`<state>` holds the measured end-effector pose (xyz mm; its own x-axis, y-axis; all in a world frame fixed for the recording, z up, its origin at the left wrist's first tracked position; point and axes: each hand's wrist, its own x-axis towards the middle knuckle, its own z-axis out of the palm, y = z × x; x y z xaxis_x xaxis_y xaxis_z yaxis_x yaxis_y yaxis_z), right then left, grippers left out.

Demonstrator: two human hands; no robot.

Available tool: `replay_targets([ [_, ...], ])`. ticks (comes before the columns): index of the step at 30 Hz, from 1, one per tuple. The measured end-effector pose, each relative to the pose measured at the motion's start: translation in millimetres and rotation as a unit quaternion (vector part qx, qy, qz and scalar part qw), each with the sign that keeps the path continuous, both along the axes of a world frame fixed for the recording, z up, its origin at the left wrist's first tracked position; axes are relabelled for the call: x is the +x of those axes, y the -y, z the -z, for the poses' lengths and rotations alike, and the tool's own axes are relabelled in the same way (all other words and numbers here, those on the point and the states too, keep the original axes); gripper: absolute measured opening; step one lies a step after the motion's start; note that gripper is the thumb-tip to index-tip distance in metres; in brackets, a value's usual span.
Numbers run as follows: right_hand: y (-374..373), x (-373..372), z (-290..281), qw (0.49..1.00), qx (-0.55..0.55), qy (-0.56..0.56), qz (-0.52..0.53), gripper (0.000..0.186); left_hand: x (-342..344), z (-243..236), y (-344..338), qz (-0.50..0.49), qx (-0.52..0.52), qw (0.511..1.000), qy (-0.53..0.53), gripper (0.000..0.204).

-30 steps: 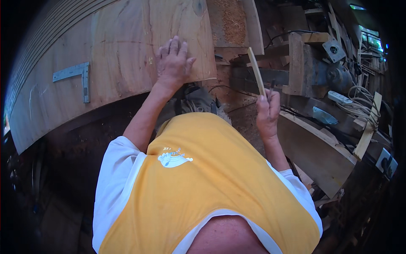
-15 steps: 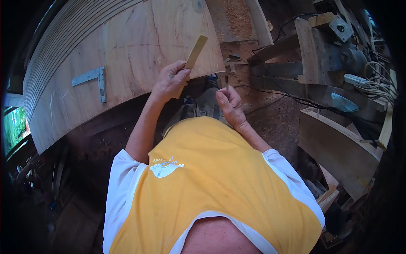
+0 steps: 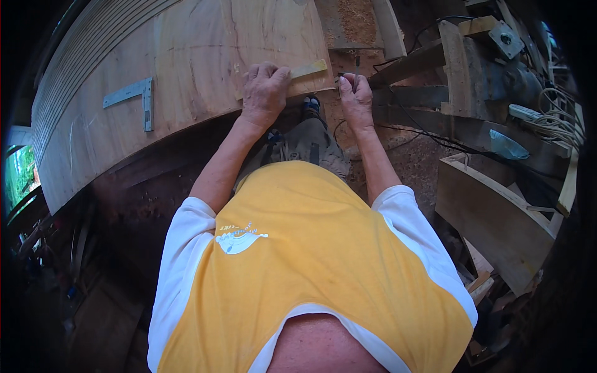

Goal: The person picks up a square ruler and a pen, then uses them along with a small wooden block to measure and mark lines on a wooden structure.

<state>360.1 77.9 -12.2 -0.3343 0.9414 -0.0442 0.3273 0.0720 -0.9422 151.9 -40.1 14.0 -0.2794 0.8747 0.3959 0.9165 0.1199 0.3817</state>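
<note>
A narrow yellowish wooden strip (image 3: 309, 69) lies along the near right corner of a large wooden panel (image 3: 193, 81). My left hand (image 3: 265, 93) is closed over the strip and presses it to the panel; its fingers hide the middle of it. Just off the panel's right end, my right hand (image 3: 356, 102) is closed on a slim dark pencil-like tool (image 3: 357, 62) that points up and away. What exactly that tool is, I cannot tell. A metal try square (image 3: 147, 102) rests on the panel, left of my left hand.
Thin boards are stacked along the panel's far left edge (image 3: 68, 74). Sawdust (image 3: 357, 22) covers a board at the back. To the right are an open wooden box (image 3: 491, 217), black cables (image 3: 429, 140), a white power strip (image 3: 524, 113) and a motor-like machine (image 3: 519, 84).
My left hand has brought the wooden strip from a raised, tilted position down onto the panel. My right hand has moved forward and slightly right with the dark tool.
</note>
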Motion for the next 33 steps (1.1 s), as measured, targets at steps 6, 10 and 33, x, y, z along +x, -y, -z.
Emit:
replay_targets([
  [6,-3,-2,5,0.996,0.059,0.05,-0.045,0.026,31,3,-5,0.012,0.055,0.998,0.009,0.027],
  [10,7,-10,-16,0.985,0.124,0.107,-0.047,0.023,38,9,-7,0.001,0.089,0.996,0.015,0.029],
  [33,-13,-5,-20,0.95,0.162,0.199,-0.179,0.028,40,18,10,-0.034,0.114,0.992,0.033,0.035],
])
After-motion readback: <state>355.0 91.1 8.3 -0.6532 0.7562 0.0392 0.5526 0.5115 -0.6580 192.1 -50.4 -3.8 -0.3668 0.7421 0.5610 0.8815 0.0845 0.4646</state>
